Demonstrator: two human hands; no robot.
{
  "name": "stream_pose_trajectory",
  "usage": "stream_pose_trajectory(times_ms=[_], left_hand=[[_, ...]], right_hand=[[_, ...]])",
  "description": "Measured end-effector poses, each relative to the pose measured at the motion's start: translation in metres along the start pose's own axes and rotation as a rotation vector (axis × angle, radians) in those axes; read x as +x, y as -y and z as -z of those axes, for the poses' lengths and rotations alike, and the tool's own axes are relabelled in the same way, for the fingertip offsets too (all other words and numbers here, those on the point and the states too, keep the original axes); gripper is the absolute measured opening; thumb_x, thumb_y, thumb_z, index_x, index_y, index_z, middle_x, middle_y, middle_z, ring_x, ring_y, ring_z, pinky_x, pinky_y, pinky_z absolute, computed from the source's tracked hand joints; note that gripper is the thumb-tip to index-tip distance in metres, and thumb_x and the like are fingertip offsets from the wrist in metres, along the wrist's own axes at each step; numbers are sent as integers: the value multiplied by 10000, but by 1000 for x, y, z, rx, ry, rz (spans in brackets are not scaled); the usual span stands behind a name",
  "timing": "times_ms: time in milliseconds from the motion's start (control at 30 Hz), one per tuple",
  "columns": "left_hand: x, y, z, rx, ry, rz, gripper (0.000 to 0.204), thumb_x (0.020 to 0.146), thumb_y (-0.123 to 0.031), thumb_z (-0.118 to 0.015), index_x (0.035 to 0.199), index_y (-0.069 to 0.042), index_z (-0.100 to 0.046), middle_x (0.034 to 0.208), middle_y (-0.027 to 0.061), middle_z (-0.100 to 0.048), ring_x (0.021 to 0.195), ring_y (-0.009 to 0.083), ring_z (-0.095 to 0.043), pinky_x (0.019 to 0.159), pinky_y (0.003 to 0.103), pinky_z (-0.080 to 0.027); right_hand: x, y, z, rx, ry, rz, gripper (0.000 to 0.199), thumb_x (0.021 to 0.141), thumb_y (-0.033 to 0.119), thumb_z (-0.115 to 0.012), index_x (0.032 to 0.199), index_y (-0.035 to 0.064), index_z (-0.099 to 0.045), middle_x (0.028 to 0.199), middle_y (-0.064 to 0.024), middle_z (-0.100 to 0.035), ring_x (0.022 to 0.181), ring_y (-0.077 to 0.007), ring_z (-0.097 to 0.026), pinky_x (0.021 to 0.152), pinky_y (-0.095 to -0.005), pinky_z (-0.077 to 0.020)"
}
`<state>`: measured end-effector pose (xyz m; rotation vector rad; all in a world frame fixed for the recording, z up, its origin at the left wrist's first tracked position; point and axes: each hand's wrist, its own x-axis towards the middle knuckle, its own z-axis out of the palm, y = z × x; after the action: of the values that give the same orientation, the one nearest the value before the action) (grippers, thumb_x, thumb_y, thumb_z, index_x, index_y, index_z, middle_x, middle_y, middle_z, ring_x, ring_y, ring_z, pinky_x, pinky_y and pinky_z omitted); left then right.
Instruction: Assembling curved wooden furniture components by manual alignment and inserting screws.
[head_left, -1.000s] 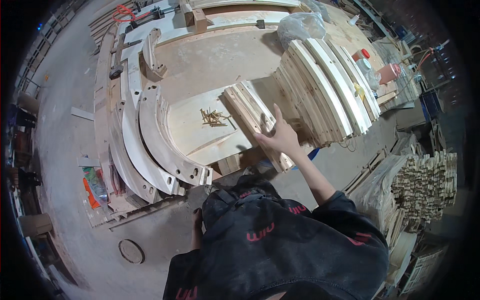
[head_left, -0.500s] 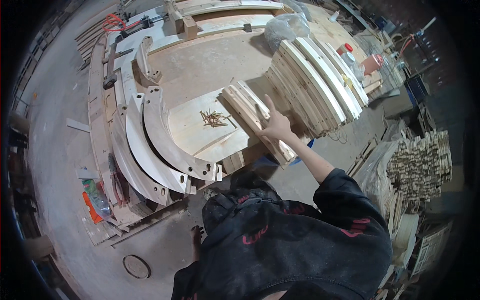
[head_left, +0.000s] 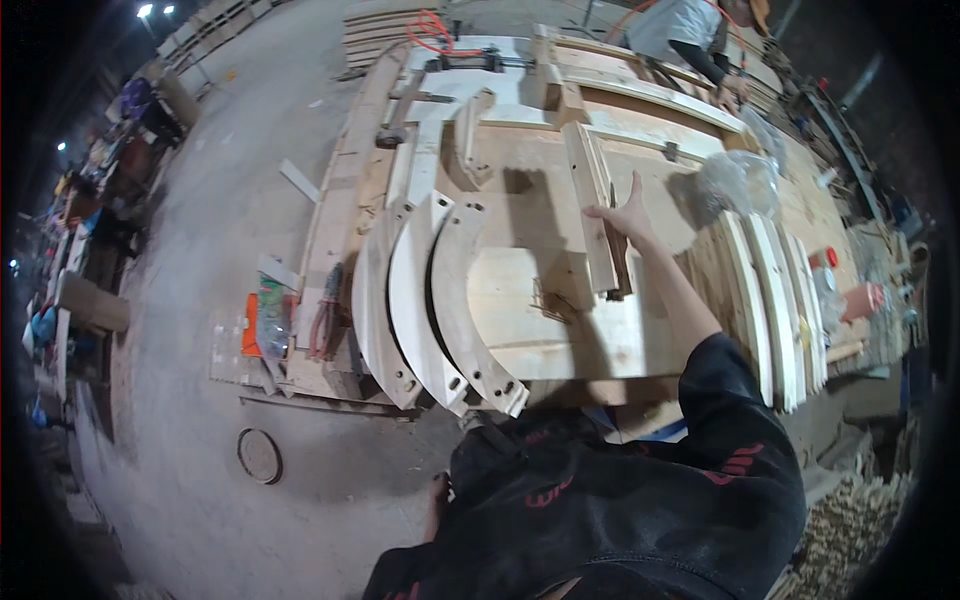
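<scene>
My right hand grips a pair of wooden strips, thumb on the near face. The strips stand tilted above the bench, and their shadow falls on the wood below. Under them lies a small heap of screws on a pale board. Left of the board, curved wooden pieces with bolt holes sit side by side. My left hand hangs low beside my body, away from the bench; its fingers do not show clearly.
Curved boards are stacked at the right, near a clear plastic bag and a red-capped container. Another curved piece lies farther back. Pliers rest at the left edge. A co-worker's hand reaches over the far frame.
My right hand has lifted the wooden strips from beside the screws and carried them farther over the bench. The view has turned to the right, and a co-worker now shows at the far right.
</scene>
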<state>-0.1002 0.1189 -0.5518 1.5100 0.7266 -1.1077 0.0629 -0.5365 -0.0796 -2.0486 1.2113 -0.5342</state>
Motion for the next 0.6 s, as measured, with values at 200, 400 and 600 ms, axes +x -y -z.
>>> stream_pose_trajectory(times_ms=[200,400,600], left_hand=[[-45,-41,32,-44,-164,-85,247,837,-305,-535,777,-67,-558,679,51,-538,565,138,-484,482,322,-387],[-128,-40,31,11,-399,-192,263,857,-295,-531,808,-40,-571,711,63,-562,610,148,-508,528,317,-407],[-198,10,-15,2,-591,-202,280,877,-285,-527,838,-14,-585,743,75,-585,654,157,-533,574,312,-426]], right_hand=[[111,40,-85,-97,-30,132,1249,522,390,-785,1429,87,18,1182,-261,-526,1040,-360,-567,867,-421,-459],[195,33,-164,-219,49,9,1170,585,401,-763,1441,188,6,1152,-235,-539,1013,-351,-564,793,-465,-466],[177,43,-185,-430,-69,-6,1118,595,453,-768,1436,257,-57,1192,-269,-459,1107,-409,-449,892,-523,-372]])
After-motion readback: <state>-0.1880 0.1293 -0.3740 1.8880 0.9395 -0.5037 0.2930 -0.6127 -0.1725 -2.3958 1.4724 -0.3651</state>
